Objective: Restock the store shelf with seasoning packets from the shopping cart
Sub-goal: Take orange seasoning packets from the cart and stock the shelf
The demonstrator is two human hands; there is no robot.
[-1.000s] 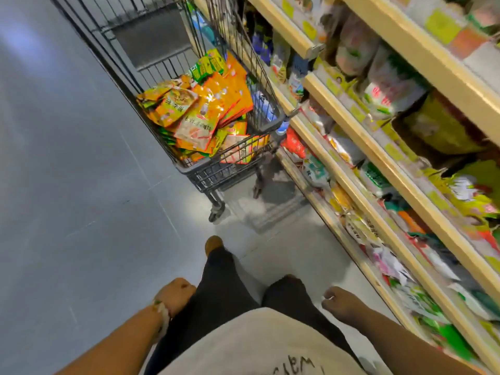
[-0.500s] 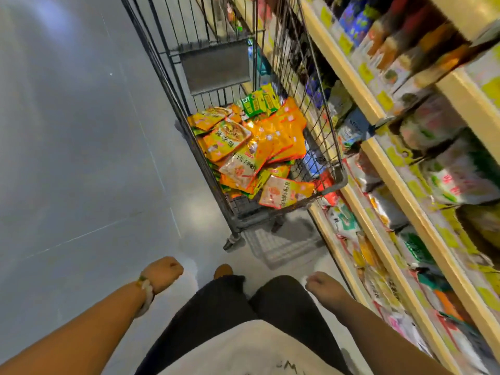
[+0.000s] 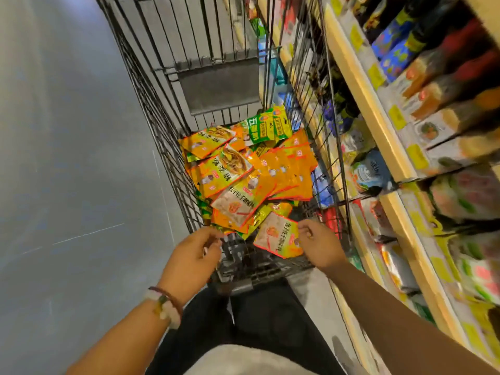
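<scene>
Orange and green seasoning packets (image 3: pixel 251 169) lie heaped in the shopping cart (image 3: pixel 162 109), so restocking looks barely begun. Over the cart's near end, the left hand (image 3: pixel 193 253) hovers loosely curled, empty; the right hand (image 3: pixel 319 246) touches one packet (image 3: pixel 278 235), its grip unclear. Beside the cart stands the shelf (image 3: pixel 378 123).

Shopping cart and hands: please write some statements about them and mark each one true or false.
1. The shopping cart holds many orange and green seasoning packets. True.
2. The store shelf stands on the person's left. False: it is on the right.
3. The left hand wears a bracelet at the wrist. True.
4. The right hand rests on the shelf. False: it is over the cart, at the edge of a near packet.
5. The cart is empty. False: packets fill its floor.
</scene>
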